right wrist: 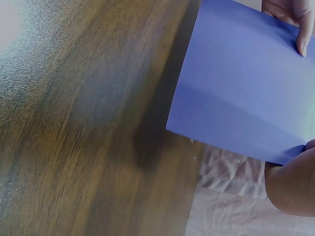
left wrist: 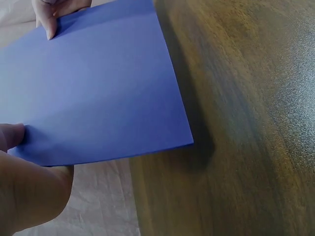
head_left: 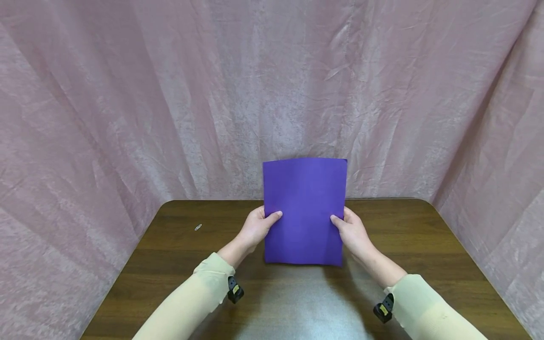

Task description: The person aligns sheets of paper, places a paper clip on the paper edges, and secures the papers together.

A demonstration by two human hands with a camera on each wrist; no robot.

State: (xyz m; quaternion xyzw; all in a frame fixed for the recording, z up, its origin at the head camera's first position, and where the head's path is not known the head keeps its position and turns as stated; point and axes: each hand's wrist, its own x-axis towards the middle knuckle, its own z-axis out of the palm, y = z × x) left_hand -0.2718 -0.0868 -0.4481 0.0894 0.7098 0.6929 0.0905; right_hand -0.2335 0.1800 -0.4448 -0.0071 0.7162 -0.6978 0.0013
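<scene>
A purple sheet of paper [head_left: 305, 208] is held up above the table, its face tilted toward the head camera. My left hand [head_left: 258, 227] pinches its left edge, thumb on the near face and the other fingers behind. On the opposite edge my right hand [head_left: 353, 232] grips it the same way. The fingers behind the sheet are mostly hidden in the head view. In the left wrist view the sheet [left wrist: 103, 78] has its lower edge raised off the wood, casting a shadow; the right wrist view shows this sheet [right wrist: 241, 78] likewise apart from the table.
A small paper clip [head_left: 198, 227] lies on the brown wooden table [head_left: 170, 264], left of the sheet. Pink curtains [head_left: 272, 94] hang behind the table and along both sides. Each wrist wears a small black camera [head_left: 235, 290].
</scene>
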